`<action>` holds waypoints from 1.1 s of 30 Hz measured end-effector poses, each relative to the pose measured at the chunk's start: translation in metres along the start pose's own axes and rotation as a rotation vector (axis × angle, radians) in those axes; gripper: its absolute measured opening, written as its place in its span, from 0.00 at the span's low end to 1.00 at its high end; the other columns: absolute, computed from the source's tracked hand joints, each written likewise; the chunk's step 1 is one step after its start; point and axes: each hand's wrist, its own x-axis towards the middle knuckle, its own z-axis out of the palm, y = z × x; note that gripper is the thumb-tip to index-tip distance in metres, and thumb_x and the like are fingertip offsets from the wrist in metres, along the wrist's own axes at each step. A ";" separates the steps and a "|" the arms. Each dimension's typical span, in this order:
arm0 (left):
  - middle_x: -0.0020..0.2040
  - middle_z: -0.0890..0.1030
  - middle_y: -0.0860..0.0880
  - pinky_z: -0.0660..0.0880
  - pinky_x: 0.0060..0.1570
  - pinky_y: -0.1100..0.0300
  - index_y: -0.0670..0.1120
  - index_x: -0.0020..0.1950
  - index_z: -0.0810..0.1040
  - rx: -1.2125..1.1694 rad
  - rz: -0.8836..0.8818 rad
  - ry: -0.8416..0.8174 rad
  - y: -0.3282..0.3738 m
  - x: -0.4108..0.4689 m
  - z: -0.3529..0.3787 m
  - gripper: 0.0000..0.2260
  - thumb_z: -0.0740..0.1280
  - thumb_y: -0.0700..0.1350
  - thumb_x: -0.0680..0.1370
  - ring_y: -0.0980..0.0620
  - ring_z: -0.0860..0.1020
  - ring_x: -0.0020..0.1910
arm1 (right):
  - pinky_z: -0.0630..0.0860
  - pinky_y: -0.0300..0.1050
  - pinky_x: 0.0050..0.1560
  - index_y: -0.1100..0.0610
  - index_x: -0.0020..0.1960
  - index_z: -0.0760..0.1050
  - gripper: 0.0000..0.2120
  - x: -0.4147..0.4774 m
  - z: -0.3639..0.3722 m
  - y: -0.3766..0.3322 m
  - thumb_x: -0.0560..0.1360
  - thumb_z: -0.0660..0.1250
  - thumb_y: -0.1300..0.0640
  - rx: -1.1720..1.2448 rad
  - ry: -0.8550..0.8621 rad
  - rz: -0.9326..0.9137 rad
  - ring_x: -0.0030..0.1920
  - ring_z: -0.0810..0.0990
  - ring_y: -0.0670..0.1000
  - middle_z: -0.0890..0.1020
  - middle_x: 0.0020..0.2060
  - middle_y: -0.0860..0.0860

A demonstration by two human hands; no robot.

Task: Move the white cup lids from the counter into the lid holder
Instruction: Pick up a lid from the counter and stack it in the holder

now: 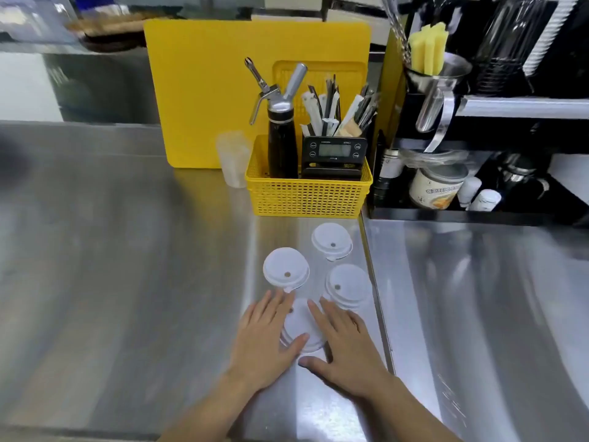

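Several white cup lids lie on the steel counter [127, 282]. One lid [286, 272] sits left, another lid [331, 241] lies farther back, and a third lid [348, 286], which looks like a small stack, is at the right. The nearest lid [301, 325] lies between my hands. My left hand [264, 339] rests flat on its left edge with the thumb on its near rim. My right hand [345, 344] lies flat against its right side, fingers spread. Neither hand has lifted it. A ribbed white stack [541, 36] in a black rack at the top right may be the lid holder.
A yellow basket [307, 193] with a cream whipper, straws and a timer stands just behind the lids. Behind it lean a yellow board [204, 90] and a clear cup [232, 157]. A black shelf [478, 215] with jars and bottles is at the right. A counter seam [376, 298] runs beside the lids.
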 end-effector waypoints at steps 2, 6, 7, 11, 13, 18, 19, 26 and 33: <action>0.73 0.64 0.54 0.49 0.71 0.58 0.56 0.73 0.55 -0.013 0.018 -0.051 -0.003 -0.003 0.002 0.34 0.48 0.71 0.71 0.51 0.59 0.73 | 0.37 0.41 0.69 0.40 0.71 0.34 0.38 0.001 0.005 0.000 0.71 0.53 0.31 0.000 -0.035 0.009 0.75 0.44 0.46 0.46 0.76 0.47; 0.75 0.58 0.57 0.47 0.73 0.55 0.58 0.73 0.51 -0.102 0.058 -0.184 -0.006 -0.004 0.000 0.39 0.47 0.75 0.67 0.53 0.51 0.75 | 0.46 0.43 0.70 0.44 0.73 0.40 0.39 0.004 0.007 -0.002 0.71 0.54 0.31 0.045 -0.035 0.075 0.74 0.49 0.53 0.49 0.76 0.48; 0.74 0.60 0.57 0.49 0.73 0.56 0.57 0.73 0.53 -0.142 0.057 -0.190 -0.005 -0.004 -0.004 0.40 0.50 0.75 0.66 0.53 0.53 0.74 | 0.46 0.41 0.69 0.47 0.74 0.42 0.40 0.005 0.004 -0.003 0.70 0.56 0.32 0.059 -0.039 0.066 0.74 0.51 0.53 0.52 0.75 0.49; 0.71 0.65 0.57 0.54 0.66 0.65 0.57 0.71 0.57 -0.297 0.080 -0.184 0.004 0.010 -0.026 0.37 0.61 0.70 0.66 0.56 0.61 0.69 | 0.52 0.37 0.65 0.49 0.72 0.53 0.42 0.009 -0.028 -0.010 0.66 0.63 0.32 0.184 0.048 0.034 0.70 0.60 0.51 0.61 0.72 0.49; 0.71 0.64 0.56 0.54 0.68 0.62 0.56 0.72 0.56 -0.303 0.115 -0.156 0.016 0.026 -0.041 0.34 0.65 0.63 0.70 0.54 0.59 0.70 | 0.52 0.36 0.64 0.49 0.72 0.54 0.40 0.013 -0.050 -0.009 0.67 0.67 0.37 0.216 0.085 0.042 0.70 0.60 0.50 0.62 0.71 0.47; 0.71 0.65 0.56 0.55 0.66 0.59 0.56 0.71 0.58 -0.292 0.232 -0.069 0.059 0.088 -0.086 0.34 0.65 0.64 0.69 0.53 0.59 0.70 | 0.56 0.39 0.66 0.48 0.71 0.55 0.40 0.027 -0.123 0.007 0.66 0.70 0.39 0.202 0.247 0.056 0.70 0.60 0.47 0.63 0.71 0.45; 0.70 0.65 0.57 0.56 0.65 0.58 0.58 0.71 0.59 -0.291 0.257 -0.056 0.071 0.101 -0.094 0.34 0.64 0.65 0.68 0.54 0.59 0.69 | 0.57 0.40 0.66 0.48 0.71 0.55 0.40 0.029 -0.141 0.010 0.66 0.70 0.39 0.203 0.280 0.047 0.70 0.60 0.45 0.63 0.71 0.44; 0.70 0.64 0.56 0.55 0.68 0.55 0.56 0.71 0.59 -0.288 0.440 0.090 0.178 0.187 -0.140 0.32 0.67 0.61 0.70 0.54 0.58 0.70 | 0.66 0.48 0.65 0.47 0.68 0.62 0.36 0.032 -0.268 0.058 0.64 0.72 0.40 0.147 0.521 -0.036 0.64 0.67 0.43 0.71 0.64 0.43; 0.69 0.67 0.51 0.56 0.67 0.57 0.49 0.70 0.62 -0.339 0.579 0.200 0.297 0.265 -0.141 0.33 0.68 0.60 0.70 0.54 0.62 0.68 | 0.62 0.39 0.66 0.52 0.68 0.62 0.37 0.023 -0.369 0.152 0.64 0.74 0.45 0.088 0.637 -0.074 0.65 0.65 0.42 0.68 0.65 0.41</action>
